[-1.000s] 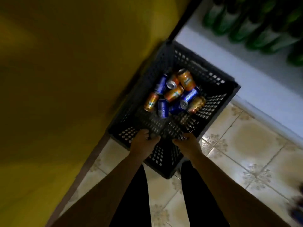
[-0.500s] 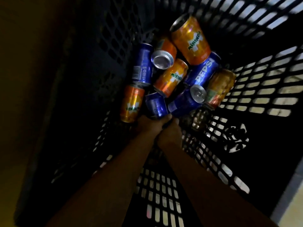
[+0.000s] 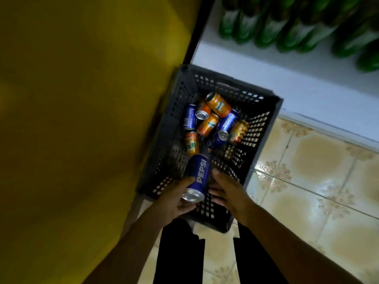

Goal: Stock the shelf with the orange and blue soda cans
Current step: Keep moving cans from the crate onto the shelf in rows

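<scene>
Since the earlier frame both hands have risen out of the dark perforated plastic crate (image 3: pixel 264 111): one can is out, none shelved. Left hand (image 3: pixel 174 199) curls round a blue aluminium Pepsi can (image 3: pixel 198 177) above the crate's near wall, long axis running away from the viewer, silver end nearest. Right hand (image 3: pixel 227 191) hovers beside it, fingers relaxed, empty. Remaining orange and blue cans (image 3: pixel 213 121) lie jumbled inside.
</scene>
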